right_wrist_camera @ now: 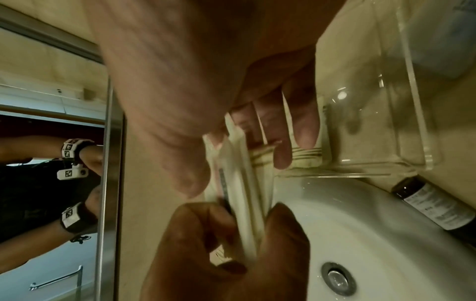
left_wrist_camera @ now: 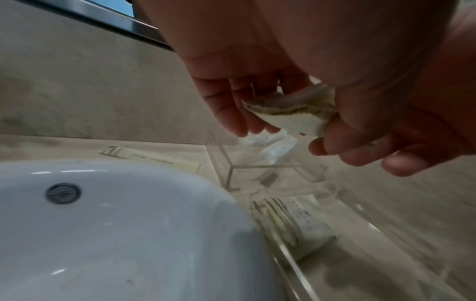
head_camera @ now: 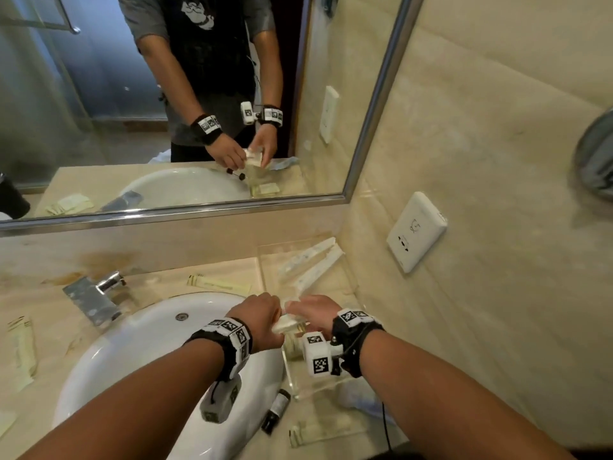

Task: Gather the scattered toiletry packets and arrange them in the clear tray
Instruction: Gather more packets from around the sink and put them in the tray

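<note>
A wide mirror [head_camera: 185, 94] runs along the wall above a beige stone counter [head_camera: 43, 293], and it reflects the person's two arms meeting over the corner. A white basin [head_camera: 139, 353] is sunk into the counter, with a chrome tap [head_camera: 96, 293] behind it. To the right of the basin, in the corner by the wall, stands the clear tray [head_camera: 265, 267]; two long white packets [head_camera: 308, 263] lie slanted at its far end and another packet [left_wrist_camera: 306, 228] lies flat at its near end. Just above the tray's left edge both hands meet on a small stack of packets [head_camera: 287, 322]. The left hand [head_camera: 262, 323] pinches one end of the stack between thumb and curled fingers. The right hand [head_camera: 315, 313] holds the other end, thumb on one side and fingers laid along the other. More packets lie loose on the counter: one [head_camera: 219, 284] behind the basin, several [head_camera: 23, 350] far to its left, and one [head_camera: 318, 431] near the front edge. A small dark bottle [head_camera: 277, 410] lies on its side beside the basin rim. A white socket [head_camera: 416, 230] sits on the right wall
</note>
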Motion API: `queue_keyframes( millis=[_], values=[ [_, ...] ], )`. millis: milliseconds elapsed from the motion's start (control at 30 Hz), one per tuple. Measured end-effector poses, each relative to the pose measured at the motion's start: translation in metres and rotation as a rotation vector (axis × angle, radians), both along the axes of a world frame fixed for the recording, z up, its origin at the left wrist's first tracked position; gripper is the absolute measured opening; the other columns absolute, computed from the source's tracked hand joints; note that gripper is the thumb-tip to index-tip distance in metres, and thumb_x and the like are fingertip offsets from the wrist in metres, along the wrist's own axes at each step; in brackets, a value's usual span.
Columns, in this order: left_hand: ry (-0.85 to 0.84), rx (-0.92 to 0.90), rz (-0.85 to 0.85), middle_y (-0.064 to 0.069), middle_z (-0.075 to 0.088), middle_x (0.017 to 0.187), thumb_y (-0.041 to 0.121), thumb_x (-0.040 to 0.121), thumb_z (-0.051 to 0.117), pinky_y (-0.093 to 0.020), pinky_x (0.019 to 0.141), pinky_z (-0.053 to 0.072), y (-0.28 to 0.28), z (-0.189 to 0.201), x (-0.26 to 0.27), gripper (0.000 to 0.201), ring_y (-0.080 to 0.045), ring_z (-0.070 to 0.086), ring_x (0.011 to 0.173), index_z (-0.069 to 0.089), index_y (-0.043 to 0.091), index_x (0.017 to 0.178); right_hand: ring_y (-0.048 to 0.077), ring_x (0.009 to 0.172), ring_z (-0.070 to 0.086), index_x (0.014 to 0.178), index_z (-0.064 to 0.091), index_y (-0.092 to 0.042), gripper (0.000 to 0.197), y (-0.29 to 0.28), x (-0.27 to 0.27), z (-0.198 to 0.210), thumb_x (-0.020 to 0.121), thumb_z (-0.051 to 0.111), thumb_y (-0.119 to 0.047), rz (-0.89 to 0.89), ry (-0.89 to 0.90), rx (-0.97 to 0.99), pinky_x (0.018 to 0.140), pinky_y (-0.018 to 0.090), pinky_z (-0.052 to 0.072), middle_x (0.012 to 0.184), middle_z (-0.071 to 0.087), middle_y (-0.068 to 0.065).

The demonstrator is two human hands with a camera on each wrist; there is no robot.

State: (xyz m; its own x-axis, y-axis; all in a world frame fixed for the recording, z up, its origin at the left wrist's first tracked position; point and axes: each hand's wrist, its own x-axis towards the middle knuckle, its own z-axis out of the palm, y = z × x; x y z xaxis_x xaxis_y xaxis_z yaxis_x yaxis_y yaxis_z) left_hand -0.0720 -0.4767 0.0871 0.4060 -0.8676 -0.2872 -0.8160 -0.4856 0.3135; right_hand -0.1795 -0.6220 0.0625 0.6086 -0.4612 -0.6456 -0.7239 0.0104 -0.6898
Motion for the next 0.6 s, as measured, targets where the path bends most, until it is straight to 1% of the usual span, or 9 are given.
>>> queue_keyframes(
  millis=[67,133,167,233,300,400,500,567,600],
  values=[
    [-0.018,-0.022,-0.059,0.003,0.051,0.098,0.046,0.07,0.065,-0.032,0.073,0.045,-0.013,-0.005,-0.007,0.033,-0.021,0.049,0.09,0.042,0.028,0.087,0.018,0.089,0.072,0.127,0.063,-0.015,0.074,-0.004,-0.008,0.006,0.064,0.077,-0.052,-0.021,-0.01,-0.041,0.068,0.036,0.059,0.115,0.072,0.007],
    [-0.047,-0.028,-0.118,0.002,0.051,0.104,0.044,0.072,0.065,-0.033,0.077,0.047,-0.025,-0.009,-0.012,0.033,-0.022,0.049,0.095,0.043,0.028,0.09,0.02,0.092,0.071,0.129,0.063,-0.014,0.063,-0.008,-0.016,0.009,0.071,0.076,-0.033,-0.081,-0.056,-0.053,0.078,0.039,0.061,0.118,0.071,0.01],
    [-0.062,-0.028,-0.134,0.002,0.051,0.106,0.042,0.073,0.065,-0.034,0.077,0.047,-0.03,-0.01,-0.014,0.033,-0.023,0.049,0.096,0.044,0.027,0.093,0.02,0.093,0.07,0.125,0.065,-0.016,0.053,-0.012,-0.02,0.008,0.074,0.075,-0.026,-0.109,-0.086,-0.067,0.082,0.04,0.06,0.116,0.072,0.008],
    [-0.073,-0.024,-0.136,0.0,0.051,0.107,0.037,0.074,0.066,-0.034,0.075,0.047,-0.038,-0.016,-0.018,0.034,-0.024,0.05,0.096,0.045,0.025,0.098,0.018,0.079,0.07,0.11,0.07,-0.019,0.029,-0.019,-0.026,0.009,0.082,0.067,-0.012,-0.125,-0.127,-0.086,0.075,0.039,0.061,0.097,0.075,0.004],
    [-0.056,-0.008,-0.096,0.0,0.051,0.108,0.033,0.076,0.066,-0.035,0.076,0.047,-0.042,-0.023,-0.02,0.036,-0.025,0.053,0.098,0.046,0.023,0.104,0.02,0.067,0.065,0.116,0.065,-0.022,0.037,-0.028,-0.035,0.008,0.085,0.058,-0.005,-0.159,-0.115,-0.133,0.061,0.036,0.055,0.091,0.07,-0.001],
    [-0.01,0.029,0.015,0.0,0.052,0.118,0.031,0.081,0.064,-0.034,0.081,0.046,-0.04,-0.036,-0.017,0.042,-0.025,0.053,0.108,0.045,0.023,0.118,0.021,0.064,0.064,0.134,0.051,-0.036,0.063,-0.05,-0.053,-0.004,0.083,0.049,0.0,-0.201,-0.05,-0.2,0.05,0.029,0.051,0.111,0.062,0.001],
    [0.03,0.087,0.009,-0.001,0.049,0.131,0.036,0.086,0.062,-0.037,0.091,0.048,-0.033,-0.05,-0.011,0.051,-0.025,0.05,0.117,0.044,0.025,0.132,0.021,0.078,0.066,0.139,0.046,-0.039,0.066,-0.068,-0.071,-0.017,0.086,0.044,0.0,-0.163,0.049,-0.278,0.058,0.03,0.053,0.122,0.06,0.005],
    [0.026,0.119,-0.047,-0.001,0.049,0.132,0.037,0.087,0.059,-0.039,0.093,0.048,-0.031,-0.057,-0.011,0.046,-0.025,0.051,0.117,0.05,0.026,0.131,0.02,0.082,0.062,0.137,0.047,-0.034,0.06,-0.073,-0.076,-0.023,0.088,0.041,0.0,-0.118,0.117,-0.351,0.072,0.031,0.054,0.115,0.063,0.006],
    [0.027,0.127,-0.069,-0.001,0.05,0.131,0.036,0.087,0.058,-0.039,0.093,0.048,-0.032,-0.06,-0.012,0.043,-0.025,0.051,0.116,0.053,0.026,0.129,0.019,0.081,0.061,0.136,0.047,-0.033,0.059,-0.075,-0.077,-0.028,0.089,0.039,0.0,-0.102,0.146,-0.372,0.074,0.031,0.054,0.109,0.064,0.005]
  ],
)
